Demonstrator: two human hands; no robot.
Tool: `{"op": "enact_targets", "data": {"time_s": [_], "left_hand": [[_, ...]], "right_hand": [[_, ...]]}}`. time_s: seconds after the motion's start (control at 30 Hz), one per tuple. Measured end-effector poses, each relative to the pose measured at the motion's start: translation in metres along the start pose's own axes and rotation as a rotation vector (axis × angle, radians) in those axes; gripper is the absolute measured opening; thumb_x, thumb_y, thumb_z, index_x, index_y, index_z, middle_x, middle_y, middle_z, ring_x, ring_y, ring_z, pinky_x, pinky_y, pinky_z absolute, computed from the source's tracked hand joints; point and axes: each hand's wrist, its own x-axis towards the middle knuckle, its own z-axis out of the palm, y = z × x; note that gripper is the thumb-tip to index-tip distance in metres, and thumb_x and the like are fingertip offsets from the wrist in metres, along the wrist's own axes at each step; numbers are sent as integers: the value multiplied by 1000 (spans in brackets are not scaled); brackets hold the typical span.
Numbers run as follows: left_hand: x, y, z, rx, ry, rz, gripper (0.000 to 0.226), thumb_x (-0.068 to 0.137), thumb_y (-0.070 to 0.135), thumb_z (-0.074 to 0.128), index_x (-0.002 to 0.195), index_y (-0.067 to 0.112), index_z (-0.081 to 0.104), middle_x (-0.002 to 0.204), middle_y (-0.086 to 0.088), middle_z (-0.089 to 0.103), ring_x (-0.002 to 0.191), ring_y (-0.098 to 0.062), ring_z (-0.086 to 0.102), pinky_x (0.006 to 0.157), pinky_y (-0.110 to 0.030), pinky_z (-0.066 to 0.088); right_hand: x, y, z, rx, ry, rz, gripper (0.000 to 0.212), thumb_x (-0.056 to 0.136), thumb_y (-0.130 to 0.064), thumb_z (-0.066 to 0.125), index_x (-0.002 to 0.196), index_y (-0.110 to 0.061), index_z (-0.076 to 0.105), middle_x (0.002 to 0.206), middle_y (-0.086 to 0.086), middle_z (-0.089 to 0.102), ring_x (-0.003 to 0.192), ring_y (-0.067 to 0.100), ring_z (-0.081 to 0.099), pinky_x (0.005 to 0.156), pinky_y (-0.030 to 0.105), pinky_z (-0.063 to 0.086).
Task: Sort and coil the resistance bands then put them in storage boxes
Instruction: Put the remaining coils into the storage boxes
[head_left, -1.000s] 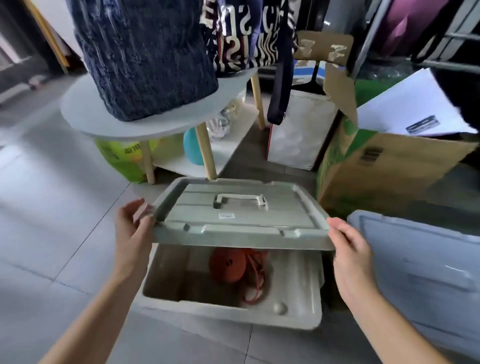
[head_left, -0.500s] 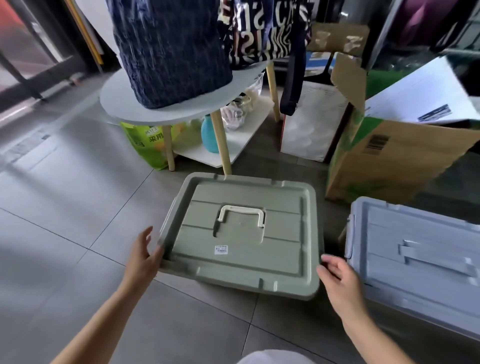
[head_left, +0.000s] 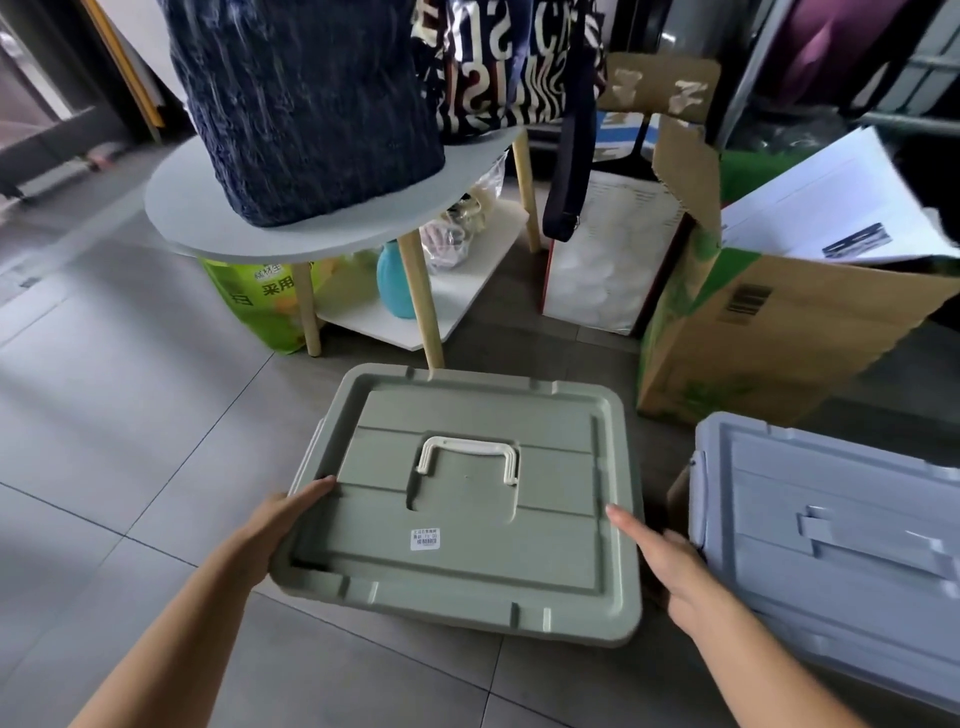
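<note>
Apparently late in the task, judging by the present layout. No resistance band visible anywhere on the floor (head_left: 130, 415), neither loose nor coiled; contents of both boxes hidden. Right in front, between the two hands, green storage box (head_left: 470, 582) on the floor tiles, closed by its lid (head_left: 478, 410), seated flat all round as far as visible. Just beside it on the right, blue-grey storage box (head_left: 831, 545), also lidded. So probably finished: sorting, coiling, putting in (only a judgement, nothing inside to be seen). Probably left: pressing the lid fully home, maybe moving the box away.

At the lid's left edge, left hand (head_left: 270, 525): thumb flat on top, other fingers out of sight below the rim, gripping the edge. At the right edge, in the narrow gap toward the blue-grey box, right hand (head_left: 670, 561): thumb straight along the rim, other fingers bent downward beside the wall; cannot tell whether pinching or only touching.

Green box upright, lid facing up. Long axis running left to right across the view, right end turned slightly nearer to the person. In the lid's middle, white handle (head_left: 467, 449) folded flat, its bar parallel to that long axis and on the far side.
</note>
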Motion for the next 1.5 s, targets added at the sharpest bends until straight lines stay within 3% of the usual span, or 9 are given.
{"op": "enact_targets", "data": {"time_s": [0.17, 0.3, 0.37, 0.5, 0.6, 0.8, 0.93, 1.17, 1.5], "left_hand": [[1, 0, -2, -34, -74, -59, 65, 62, 56, 76, 98, 3, 66, 92, -21, 70, 83, -37, 67, 67, -38, 55], [-1, 1, -1, 317, 347, 261, 75, 47, 75, 58, 78, 7, 62, 79, -15, 61, 78, -31, 58, 58, -34, 42], [-4, -2, 2, 399, 443, 366, 66, 51, 75, 53, 82, 17, 56, 87, -7, 52, 92, -29, 53, 67, -35, 39], [-5, -4, 4, 380, 448, 356, 66, 58, 66, 58, 101, 16, 59, 105, -12, 49, 107, -29, 49, 85, -41, 42], [-2, -2, 4, 421, 439, 352, 58, 73, 58, 66, 104, 10, 56, 101, -16, 59, 96, -35, 55, 76, -42, 44], [1, -2, 4, 485, 476, 386, 42, 80, 53, 66, 88, 14, 52, 81, -8, 61, 76, -31, 56, 59, -35, 37], [2, -3, 6, 518, 524, 413, 42, 81, 53, 64, 76, 15, 46, 69, -3, 58, 65, -27, 53, 53, -34, 34], [9, 8, 16, 628, 562, 508, 33, 85, 50, 61, 95, 20, 50, 91, -13, 67, 84, -37, 61, 64, -34, 39], [34, 35, 35, 658, 528, 570, 33, 86, 51, 59, 92, 22, 45, 92, -14, 67, 84, -37, 60, 64, -34, 37]], "right_hand": [[-5, 6, 9, 100, -25, 23, 122, 44, -70, 74, 146, -20, 29, 149, 3, 35, 136, 24, 31, 110, 42, 23], [-9, 4, 8, 36, 75, -57, 103, 55, -63, 75, 138, -11, 41, 137, 8, 50, 107, 22, 51, 95, 37, 37], [-13, 2, 7, -74, 132, -133, 97, 60, -61, 74, 135, -7, 43, 130, 11, 54, 103, 24, 54, 92, 40, 46], [-17, -4, 8, -407, 286, -334, 74, 79, -54, 65, 132, -8, 41, 126, 8, 54, 98, 20, 52, 79, 32, 45], [-23, -11, 13, -591, 351, -365, 63, 83, -53, 60, 124, -10, 42, 117, 5, 55, 87, 16, 48, 65, 30, 43], [-24, -15, 18, -499, 307, -332, 60, 84, -41, 62, 129, -8, 42, 121, 9, 57, 106, 28, 56, 79, 34, 46], [-27, -16, 19, -612, 297, -385, 47, 89, -39, 55, 121, -6, 46, 111, 14, 62, 98, 29, 60, 82, 41, 52], [-26, -23, 25, -792, 378, -482, 28, 95, -31, 46, 108, -7, 47, 94, 13, 66, 85, 28, 64, 72, 41, 53], [-1, -39, 17, -939, 488, -507, 36, 98, -30, 38, 121, -3, 43, 96, 11, 65, 84, 25, 64, 56, 29, 41]]}}
